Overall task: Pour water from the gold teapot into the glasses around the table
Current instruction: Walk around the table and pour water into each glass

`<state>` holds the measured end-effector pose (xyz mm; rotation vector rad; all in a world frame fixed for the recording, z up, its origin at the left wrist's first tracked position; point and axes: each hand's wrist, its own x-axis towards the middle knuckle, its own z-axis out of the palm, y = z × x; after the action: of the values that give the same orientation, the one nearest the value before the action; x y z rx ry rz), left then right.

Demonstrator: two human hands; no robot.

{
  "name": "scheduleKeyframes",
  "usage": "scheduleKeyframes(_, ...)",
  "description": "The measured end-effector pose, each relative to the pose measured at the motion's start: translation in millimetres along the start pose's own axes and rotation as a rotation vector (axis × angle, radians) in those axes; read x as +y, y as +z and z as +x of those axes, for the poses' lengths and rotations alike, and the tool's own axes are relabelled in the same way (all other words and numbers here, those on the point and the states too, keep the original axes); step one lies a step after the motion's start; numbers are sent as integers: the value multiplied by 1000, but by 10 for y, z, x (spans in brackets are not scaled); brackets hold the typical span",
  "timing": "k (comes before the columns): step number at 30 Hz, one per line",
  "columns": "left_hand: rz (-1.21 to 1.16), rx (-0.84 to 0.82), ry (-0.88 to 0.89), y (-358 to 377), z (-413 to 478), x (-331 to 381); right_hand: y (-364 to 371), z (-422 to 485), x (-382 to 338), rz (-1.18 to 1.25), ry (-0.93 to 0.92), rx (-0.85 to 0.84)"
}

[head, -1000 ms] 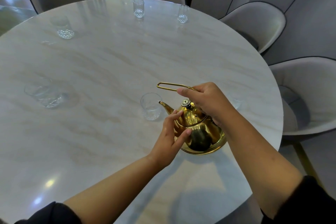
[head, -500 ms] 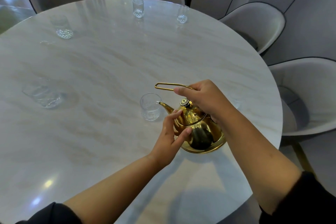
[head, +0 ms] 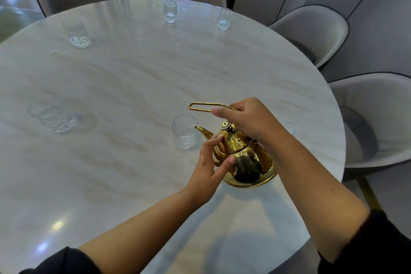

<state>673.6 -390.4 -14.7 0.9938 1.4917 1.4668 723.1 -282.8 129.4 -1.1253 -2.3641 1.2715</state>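
One gold teapot (head: 244, 158) tilted — right hand (head: 249, 118) gripping its handle, left hand (head: 209, 169) steadying it — five glasses (head: 184, 131) on a round marble table (head: 133, 87), four chairs (head: 311, 33).

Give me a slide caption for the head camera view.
Right hand tilts gold teapot, left hand steadying it, spout at nearest glass.

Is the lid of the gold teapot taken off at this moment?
No, the lid sits on the gold teapot, its knob on top, while the left hand steadies the body.
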Motion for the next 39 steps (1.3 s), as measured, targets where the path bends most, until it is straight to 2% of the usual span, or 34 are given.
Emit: scheduleKeyframes(39,-17,17,6,4,17,-3,42,41,-31,-55,-14,3)
